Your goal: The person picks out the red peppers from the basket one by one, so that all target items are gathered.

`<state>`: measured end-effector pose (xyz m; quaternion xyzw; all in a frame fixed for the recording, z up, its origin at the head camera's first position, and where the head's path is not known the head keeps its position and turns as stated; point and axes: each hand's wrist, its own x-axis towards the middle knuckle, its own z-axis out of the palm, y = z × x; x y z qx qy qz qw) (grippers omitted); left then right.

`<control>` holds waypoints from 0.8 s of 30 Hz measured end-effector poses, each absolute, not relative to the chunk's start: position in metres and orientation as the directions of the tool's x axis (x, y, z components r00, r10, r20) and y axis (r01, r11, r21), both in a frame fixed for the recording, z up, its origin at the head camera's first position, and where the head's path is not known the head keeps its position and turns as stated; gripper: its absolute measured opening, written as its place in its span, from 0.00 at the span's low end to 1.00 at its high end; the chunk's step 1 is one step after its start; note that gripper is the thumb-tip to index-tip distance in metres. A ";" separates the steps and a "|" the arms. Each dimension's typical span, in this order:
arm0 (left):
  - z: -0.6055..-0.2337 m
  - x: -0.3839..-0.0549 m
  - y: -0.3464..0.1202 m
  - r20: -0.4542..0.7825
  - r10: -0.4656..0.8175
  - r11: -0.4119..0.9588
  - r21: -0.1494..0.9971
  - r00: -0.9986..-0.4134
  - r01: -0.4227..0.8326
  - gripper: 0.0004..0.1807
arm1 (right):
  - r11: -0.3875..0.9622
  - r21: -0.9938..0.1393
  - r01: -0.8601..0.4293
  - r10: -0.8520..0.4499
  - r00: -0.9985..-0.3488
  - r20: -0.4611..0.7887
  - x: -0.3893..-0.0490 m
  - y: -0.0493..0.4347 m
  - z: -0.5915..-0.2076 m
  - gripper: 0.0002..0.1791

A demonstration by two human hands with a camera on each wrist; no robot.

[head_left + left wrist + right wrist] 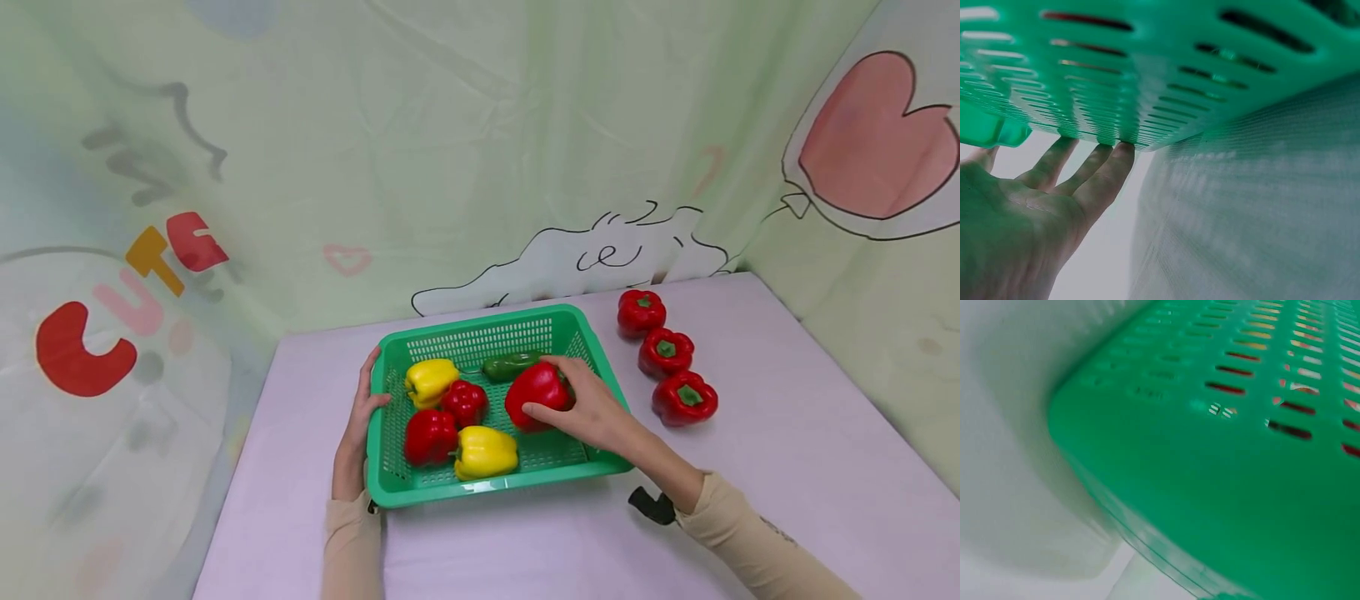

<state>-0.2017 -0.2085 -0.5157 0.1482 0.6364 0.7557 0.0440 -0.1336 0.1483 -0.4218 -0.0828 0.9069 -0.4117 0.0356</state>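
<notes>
A green perforated plastic basket [540, 478] is between both hands. On its left side, my left hand [362, 417] holds the rim, thumb over the edge and fingers along the outside; in the left wrist view those fingers [1100, 184] touch the slotted wall. My right hand [592, 407] grips a large red bell pepper [536, 392] inside the basket's right half. Around it lie a dark green pepper [510, 365], two yellow bell peppers [486, 452] and two other red ones [431, 437]. Only the basket's wall [1210, 487] shows in the right wrist view, the hand out of sight.
Three red bell peppers [666, 353] stand in a row right of the basket on the pale lilac tabletop [480, 550]. A printed curtain [450, 167] hangs behind the table. A black strap piece [651, 505] is by the right wrist.
</notes>
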 end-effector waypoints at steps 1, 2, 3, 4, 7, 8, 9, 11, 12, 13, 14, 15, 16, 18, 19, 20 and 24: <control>-0.516 -0.202 -0.209 0.168 0.257 -0.188 0.975 -0.952 0.121 0.43 | 0.650 -0.750 -0.126 -0.178 -0.984 0.012 -0.134 0.149 -0.421 0.46; -0.516 -0.201 -0.209 0.168 0.260 -0.191 0.974 -0.951 0.120 0.43 | 0.651 -0.748 -0.129 -0.177 -0.984 0.016 -0.134 0.150 -0.420 0.46; -0.516 -0.201 -0.209 0.168 0.261 -0.191 0.974 -0.951 0.119 0.43 | 0.652 -0.746 -0.135 -0.178 -0.984 0.022 -0.135 0.151 -0.419 0.46; -0.516 -0.201 -0.210 0.167 0.261 -0.191 0.974 -0.951 0.119 0.43 | 0.655 -0.744 -0.136 -0.177 -0.984 0.025 -0.136 0.153 -0.417 0.46; -0.515 -0.201 -0.209 0.168 0.259 -0.183 0.976 -0.951 0.123 0.43 | 0.650 -0.749 -0.130 -0.166 -0.986 0.027 -0.137 0.159 -0.414 0.46; -0.515 -0.201 -0.209 0.167 0.258 -0.180 0.976 -0.952 0.122 0.43 | 0.649 -0.750 -0.127 -0.162 -0.986 0.027 -0.137 0.161 -0.413 0.46; -0.515 -0.201 -0.209 0.166 0.257 -0.177 0.977 -0.952 0.122 0.43 | 0.650 -0.750 -0.124 -0.157 -0.987 0.028 -0.137 0.163 -0.412 0.46; -0.516 -0.201 -0.209 0.167 0.256 -0.174 0.977 -0.952 0.124 0.43 | 0.648 -0.752 -0.118 -0.149 -0.989 0.027 -0.138 0.167 -0.411 0.47; -0.516 -0.201 -0.210 0.167 0.254 -0.173 0.977 -0.953 0.126 0.43 | 0.648 -0.752 -0.119 -0.149 -0.988 0.028 -0.139 0.169 -0.410 0.47; -0.516 -0.200 -0.210 0.168 0.253 -0.174 0.977 -0.953 0.126 0.43 | 0.650 -0.751 -0.122 -0.150 -0.988 0.030 -0.140 0.171 -0.409 0.47; -0.516 -0.201 -0.210 0.168 0.251 -0.176 0.976 -0.953 0.126 0.43 | 0.653 -0.747 -0.122 -0.149 -0.988 0.032 -0.140 0.173 -0.408 0.48; -0.517 -0.201 -0.210 0.170 0.250 -0.177 0.976 -0.953 0.127 0.43 | 0.657 -0.743 -0.127 -0.148 -0.988 0.037 -0.142 0.176 -0.406 0.48; -0.517 -0.201 -0.210 0.171 0.249 -0.178 0.976 -0.953 0.128 0.43 | 0.660 -0.739 -0.132 -0.149 -0.988 0.044 -0.143 0.178 -0.404 0.48; -0.516 -0.201 -0.209 0.172 0.248 -0.184 0.975 -0.953 0.128 0.42 | 0.661 -0.735 -0.149 -0.148 -0.987 0.067 -0.146 0.185 -0.398 0.47; -0.516 -0.201 -0.209 0.172 0.250 -0.188 0.974 -0.953 0.126 0.42 | 0.665 -0.731 -0.154 -0.144 -0.987 0.077 -0.148 0.190 -0.394 0.47; -0.516 -0.201 -0.209 0.172 0.253 -0.192 0.973 -0.952 0.125 0.42 | 0.670 -0.725 -0.161 -0.139 -0.986 0.091 -0.151 0.195 -0.391 0.47; -0.517 -0.201 -0.209 0.172 0.260 -0.203 0.972 -0.950 0.121 0.42 | 0.700 -0.692 -0.176 -0.117 -0.984 0.131 -0.163 0.218 -0.375 0.47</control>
